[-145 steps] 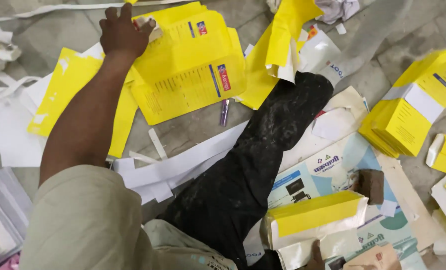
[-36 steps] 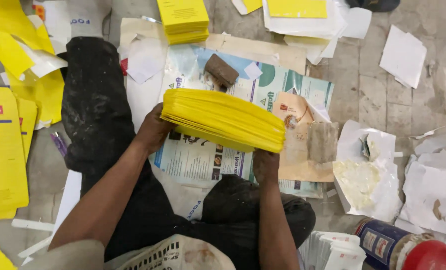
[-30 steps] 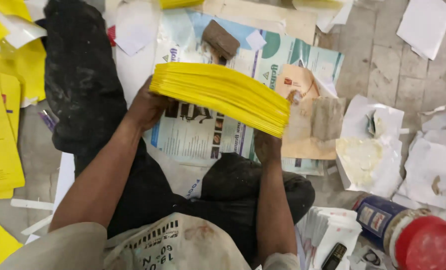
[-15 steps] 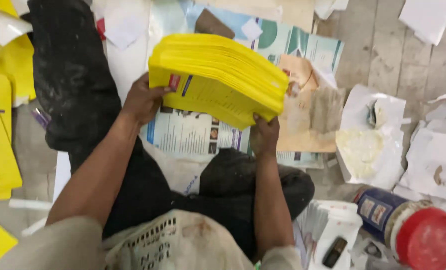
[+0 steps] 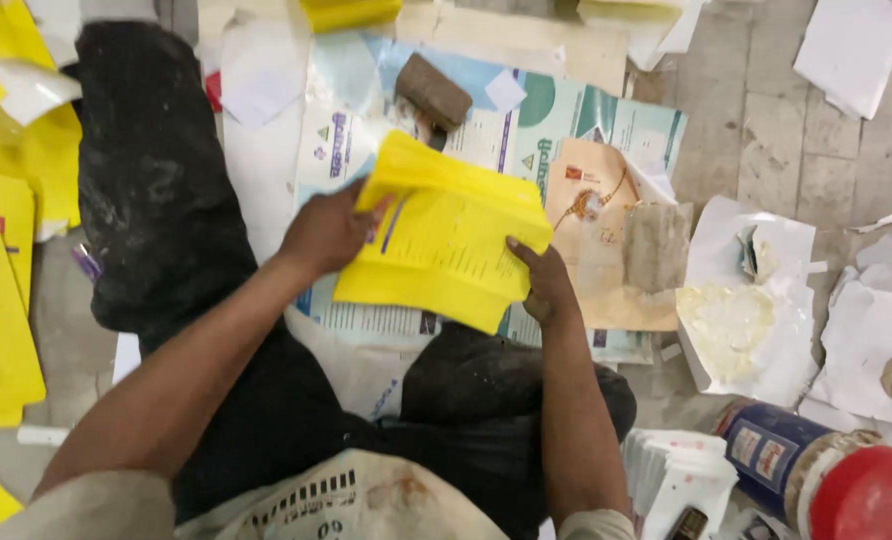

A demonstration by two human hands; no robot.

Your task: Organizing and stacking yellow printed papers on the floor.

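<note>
Head view, looking down at your lap. Your left hand (image 5: 328, 232) grips the left edge of a stack of yellow printed sheets (image 5: 436, 240), thumb on top; your right hand (image 5: 546, 285) clamps the stack's right edge. Both hands are closed on the stack, which is tilted above your crossed legs and a glossy blue-green printed poster (image 5: 566, 110) spread on the floor. A brown rectangular block (image 5: 433, 92) lies on the poster just beyond the stack. More yellow sheets (image 5: 1, 300) lie flat at far left. At lower right stands a blue cylindrical tin with a red lid (image 5: 826, 480); beside it, white paper bearing a pale smear (image 5: 731, 320), possibly paste.
</note>
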